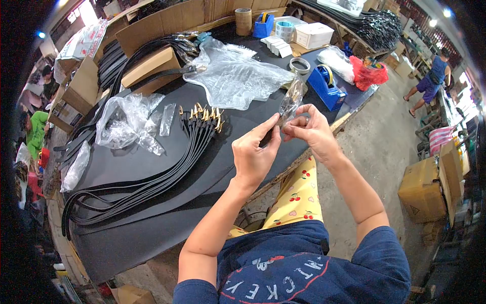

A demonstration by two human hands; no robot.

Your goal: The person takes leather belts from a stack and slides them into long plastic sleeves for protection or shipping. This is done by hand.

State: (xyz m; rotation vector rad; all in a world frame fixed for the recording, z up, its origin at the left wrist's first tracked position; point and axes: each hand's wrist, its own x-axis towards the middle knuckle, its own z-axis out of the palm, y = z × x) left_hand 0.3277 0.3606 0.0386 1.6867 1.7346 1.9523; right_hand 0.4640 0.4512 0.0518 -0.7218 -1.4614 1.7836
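A small clear plastic bag [291, 99] is held up in front of me over the table's right edge; something dark shows near its lower end, too small to make out. My left hand [254, 154] pinches the bag's lower left side between thumb and forefinger. Across from it, my right hand [315, 133] is closed with thumb and fingertips together on the bag's right side. To the left of my hands, a bundle of black belts [167, 175] with gold-coloured buckles [202, 115] lies curved on the black table [136, 253].
Crumpled plastic bags [129, 121] and a large clear plastic sheet [235, 76] lie beyond the belts. Behind my hands are a blue tape dispenser [324, 91], a tape roll [299, 65] and a white box [314, 35]. Cardboard boxes [422, 190] stand on the floor at right; a person [433, 81] walks farther off.
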